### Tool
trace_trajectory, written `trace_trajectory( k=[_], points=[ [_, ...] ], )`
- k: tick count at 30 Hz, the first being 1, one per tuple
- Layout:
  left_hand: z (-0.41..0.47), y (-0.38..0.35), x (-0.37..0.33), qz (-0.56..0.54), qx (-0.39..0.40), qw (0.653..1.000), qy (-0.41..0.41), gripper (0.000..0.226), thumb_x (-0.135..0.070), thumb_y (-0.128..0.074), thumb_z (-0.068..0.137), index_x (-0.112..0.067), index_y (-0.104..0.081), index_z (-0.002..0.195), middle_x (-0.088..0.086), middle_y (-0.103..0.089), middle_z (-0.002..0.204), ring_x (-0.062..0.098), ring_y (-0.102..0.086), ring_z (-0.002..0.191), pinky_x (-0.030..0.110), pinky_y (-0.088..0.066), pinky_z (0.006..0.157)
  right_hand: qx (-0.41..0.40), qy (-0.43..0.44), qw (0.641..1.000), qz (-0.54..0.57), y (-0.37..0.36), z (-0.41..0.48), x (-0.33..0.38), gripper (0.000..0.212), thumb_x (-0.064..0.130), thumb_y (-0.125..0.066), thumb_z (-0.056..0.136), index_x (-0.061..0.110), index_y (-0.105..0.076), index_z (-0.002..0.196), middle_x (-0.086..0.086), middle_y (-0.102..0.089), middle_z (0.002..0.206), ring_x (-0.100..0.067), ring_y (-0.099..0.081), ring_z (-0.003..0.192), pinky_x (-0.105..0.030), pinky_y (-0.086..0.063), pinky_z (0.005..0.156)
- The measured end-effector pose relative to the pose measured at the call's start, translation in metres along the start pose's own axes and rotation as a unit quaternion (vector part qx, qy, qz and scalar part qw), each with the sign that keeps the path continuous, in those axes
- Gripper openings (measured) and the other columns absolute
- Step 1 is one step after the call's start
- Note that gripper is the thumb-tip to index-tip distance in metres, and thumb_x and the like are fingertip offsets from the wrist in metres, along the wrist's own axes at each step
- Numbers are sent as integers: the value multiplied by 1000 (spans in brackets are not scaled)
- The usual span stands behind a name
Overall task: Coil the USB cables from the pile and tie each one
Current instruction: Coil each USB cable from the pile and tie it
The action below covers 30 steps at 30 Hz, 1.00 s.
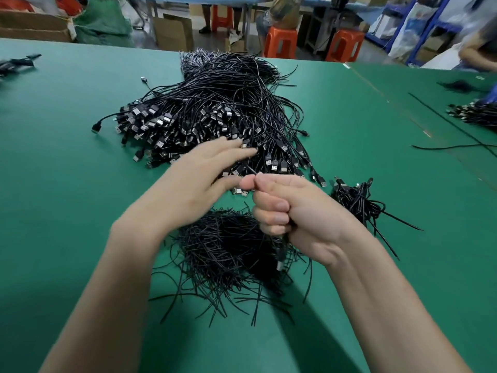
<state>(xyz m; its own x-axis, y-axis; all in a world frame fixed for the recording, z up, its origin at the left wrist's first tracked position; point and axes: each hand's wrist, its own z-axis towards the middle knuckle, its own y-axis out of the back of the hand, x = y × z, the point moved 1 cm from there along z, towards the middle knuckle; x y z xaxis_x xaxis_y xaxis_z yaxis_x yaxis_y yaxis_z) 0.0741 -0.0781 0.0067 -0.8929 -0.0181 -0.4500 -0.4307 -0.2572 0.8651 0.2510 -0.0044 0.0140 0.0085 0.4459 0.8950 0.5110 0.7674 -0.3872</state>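
A big pile of black USB cables [215,109] lies on the green table [67,184], plugs toward me. Closer in lies a heap of short black twist ties [223,251]. My right hand [290,214] is fisted around a black USB cable; its plug [280,261] hangs below the fist and a short black end sticks up between thumb and forefinger. My left hand [204,173] is blurred, fingers spread, reaching over the near edge of the pile beside the right thumb, holding nothing I can see. A small stack of coiled, tied cables [355,200] sits at the right.
More black cables lie at the table's right edge [476,114] and far left [16,63]. A person's arm [478,52] shows at the far right. Orange stools [279,41], cardboard boxes [172,30] and blue shelving [430,25] stand beyond the table.
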Motion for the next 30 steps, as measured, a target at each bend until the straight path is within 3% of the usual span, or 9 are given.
trace_trajectory(
  k=[3, 7, 11, 15, 17, 21, 25, 27, 30],
  points=[
    [2, -5, -6, -98, -40, 992, -70, 29, -27, -49, 109, -25, -71, 128, 0, -68, 119, 17, -60, 116, 40, -46, 103, 55, 18, 997, -43, 7, -19, 12, 26, 22, -46, 108, 9, -67, 101, 10, -30, 55, -4, -29, 46, -16, -27, 43],
    [2, 6, -27, -195, -117, 965, -133, 19, -30, -61, 103, -22, -79, 101, -13, -62, 82, 11, -58, 77, 28, -45, 69, 109, 16, 987, -113, 21, -45, 19, 28, 28, -48, 106, 12, -71, 99, 9, -32, 54, -8, -29, 48, -20, -26, 46],
    [2, 5, -48, -206, -131, 956, -163, 15, -25, -67, 99, -19, -80, 99, -18, -59, 77, 8, -56, 71, 17, -39, 67, 149, -27, 985, -81, 21, -59, 14, 45, 45, -44, 103, 14, -70, 83, 8, -27, 52, -12, -22, 50, -24, -19, 45],
    [3, -10, -54, -221, -9, 964, -146, 21, -34, -56, 104, -40, -74, 95, -16, -61, 76, 3, -57, 74, 21, -42, 69, 189, 18, 980, 51, 21, -61, 22, 32, 33, -49, 104, 13, -66, 87, 9, -24, 56, -8, -22, 51, -17, -21, 43],
    [4, -19, -59, -209, 63, 968, -127, 24, -37, -50, 106, -50, -65, 91, -19, -57, 71, -3, -52, 69, 21, -40, 68, 135, 73, 985, 75, 21, -58, 25, 25, 26, -49, 102, 13, -69, 95, 10, -26, 58, -5, -25, 51, -15, -22, 43],
    [3, -32, -63, -120, 120, 979, -110, 23, -39, -43, 107, -51, -62, 105, -8, -58, 67, 9, -56, 63, 30, -45, 66, -33, 201, 979, 20, 19, -49, 27, 30, 28, -48, 100, 16, -75, 102, 9, -29, 60, -5, -26, 53, -16, -25, 45],
    [2, -27, -65, -102, 111, 983, -101, 20, -39, -47, 109, -54, -60, 107, -5, -56, 61, 8, -52, 57, 31, -42, 60, -143, 281, 945, -92, 19, -44, 27, 32, 25, -42, 109, 16, -73, 107, 6, -42, 65, -10, -35, 58, -19, -37, 51],
    [-1, -20, -68, -76, 101, 987, -103, 22, -42, -45, 108, -48, -62, 96, -7, -58, 63, 6, -53, 59, 35, -44, 63, -167, 327, 912, -182, 16, -42, 23, 33, 18, -38, 111, 14, -71, 112, 3, -59, 75, -11, -54, 68, -24, -49, 65],
    [-6, -10, -77, -39, 67, 990, -120, 36, -45, -45, 102, -46, -40, 66, -12, -47, 57, 4, -48, 58, 35, -36, 59, -239, 369, 808, -392, 13, -39, 16, 29, 17, -40, 110, 18, -68, 115, 6, -72, 91, -12, -69, 89, -22, -53, 82]
  ],
)
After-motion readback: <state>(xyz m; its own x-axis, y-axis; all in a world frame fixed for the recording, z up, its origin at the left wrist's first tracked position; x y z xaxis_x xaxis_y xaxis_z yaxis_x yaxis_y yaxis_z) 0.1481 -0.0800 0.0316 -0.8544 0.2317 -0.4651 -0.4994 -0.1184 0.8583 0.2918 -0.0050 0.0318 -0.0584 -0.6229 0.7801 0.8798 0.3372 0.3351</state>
